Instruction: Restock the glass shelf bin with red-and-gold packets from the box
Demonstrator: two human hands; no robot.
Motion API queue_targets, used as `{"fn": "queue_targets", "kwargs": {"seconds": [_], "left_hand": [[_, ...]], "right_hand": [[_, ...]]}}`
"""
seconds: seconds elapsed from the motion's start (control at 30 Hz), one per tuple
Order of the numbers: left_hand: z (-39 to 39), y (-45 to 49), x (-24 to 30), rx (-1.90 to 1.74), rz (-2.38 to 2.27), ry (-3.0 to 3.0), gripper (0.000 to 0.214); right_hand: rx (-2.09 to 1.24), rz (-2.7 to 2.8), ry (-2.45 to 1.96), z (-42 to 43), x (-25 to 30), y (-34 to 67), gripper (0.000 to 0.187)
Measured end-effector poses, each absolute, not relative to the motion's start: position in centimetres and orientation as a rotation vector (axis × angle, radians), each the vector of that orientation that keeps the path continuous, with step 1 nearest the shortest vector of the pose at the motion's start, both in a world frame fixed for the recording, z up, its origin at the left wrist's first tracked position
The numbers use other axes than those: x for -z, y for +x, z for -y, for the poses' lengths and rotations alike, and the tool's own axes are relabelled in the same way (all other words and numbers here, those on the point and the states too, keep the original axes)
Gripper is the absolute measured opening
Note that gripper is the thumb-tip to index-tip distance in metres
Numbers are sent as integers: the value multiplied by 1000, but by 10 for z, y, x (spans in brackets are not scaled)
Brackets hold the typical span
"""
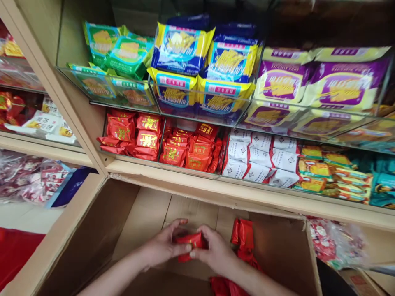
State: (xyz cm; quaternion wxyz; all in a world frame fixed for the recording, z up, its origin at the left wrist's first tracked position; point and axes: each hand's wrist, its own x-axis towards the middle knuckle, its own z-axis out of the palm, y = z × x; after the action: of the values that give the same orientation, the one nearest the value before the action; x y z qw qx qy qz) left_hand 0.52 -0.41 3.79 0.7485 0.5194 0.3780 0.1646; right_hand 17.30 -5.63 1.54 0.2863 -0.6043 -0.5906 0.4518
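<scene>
My left hand (166, 244) and my right hand (214, 248) meet over an open cardboard box (89, 228). Between them they grip a small red wrapped snack packet (190, 240), thumbs on the near side and fingers curled round its ends. A second red piece shows just under it, partly hidden by my thumbs. More red packets (243, 234) lie inside the box to the right, some of them behind my right forearm.
Above the box, a lower shelf holds red packets (148, 137), white packets (249, 156) and orange-green packets (314, 170). Glass-fronted bins higher up hold green (129, 53), blue-yellow (183, 47) and purple (282, 82) biscuit packs. Plastic bags (336, 242) lie right of the box.
</scene>
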Motion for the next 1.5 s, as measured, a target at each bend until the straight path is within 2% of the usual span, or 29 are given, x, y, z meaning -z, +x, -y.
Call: {"fn": "queue_targets", "kwargs": {"seconds": [0.13,0.23,0.43,0.53,0.67,0.83,0.97,1.1,1.23,1.3,1.5], "left_hand": [[-1,12,-50,-469,-904,1102,31],[-2,12,-52,-518,-904,1011,29],[0,12,-50,-518,-887,857,26],[1,14,-49,-510,-929,869,28],[2,16,-51,-534,-927,935,29],[2,14,-58,-608,-944,875,32],[0,10,-59,-592,-875,689,36],[-1,7,-53,-573,-951,770,28],[1,7,-47,-475,-940,869,27],[3,7,-45,-429,-939,902,26],[8,7,-40,-320,-916,987,26]], "right_hand": [[-1519,1137,-1280,52,-31,175,23],[-1560,1002,-1250,52,-37,176,30],[-1524,796,-1215,52,-38,177,28],[-1520,817,-1202,52,-34,177,27],[-1516,983,-1154,53,-29,175,36],[-1478,1319,-1259,64,-47,174,21],[-1136,1733,-1306,70,-91,180,23],[-670,1739,-1190,38,-138,186,37],[70,1958,-1085,-28,-168,187,28],[339,2083,-1082,-59,-175,184,26],[650,2049,-1565,-122,-175,168,26]]}}
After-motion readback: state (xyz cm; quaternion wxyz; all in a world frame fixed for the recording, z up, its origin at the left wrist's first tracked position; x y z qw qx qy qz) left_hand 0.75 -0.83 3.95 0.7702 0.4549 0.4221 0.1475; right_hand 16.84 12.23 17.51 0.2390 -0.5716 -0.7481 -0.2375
